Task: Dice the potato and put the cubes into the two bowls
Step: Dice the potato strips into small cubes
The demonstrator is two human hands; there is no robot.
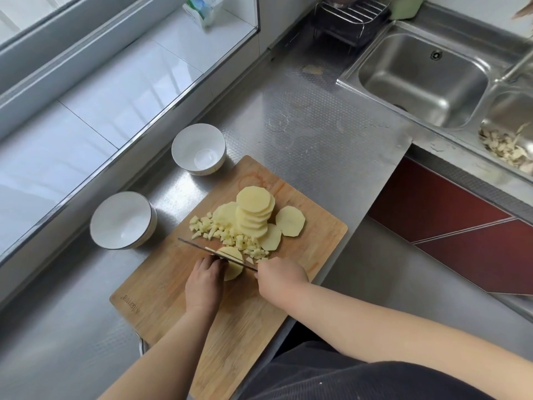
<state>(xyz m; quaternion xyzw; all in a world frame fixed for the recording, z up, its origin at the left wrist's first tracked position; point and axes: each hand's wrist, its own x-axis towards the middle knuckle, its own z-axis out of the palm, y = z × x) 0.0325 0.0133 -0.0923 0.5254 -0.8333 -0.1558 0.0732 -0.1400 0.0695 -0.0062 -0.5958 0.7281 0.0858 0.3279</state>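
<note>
Setting was a home kitchen. Evidence: stainless steel counter (pixel 302 134) with inset double sink (pixel 424 79), wire dish rack (pixel 350 18) behind it, tiled window ledge (pixel 115 90), wooden cutting board (pixel 230 313), red cabinet fronts (pixel 450 226) below.

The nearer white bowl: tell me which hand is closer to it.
Left. The left hand lies on the board just right of the nearer white bowl; the right hand is farther right, gripping the knife.

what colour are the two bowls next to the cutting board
White, with a thin dark rim line on the nearer bowl; seen in the head view.
</note>
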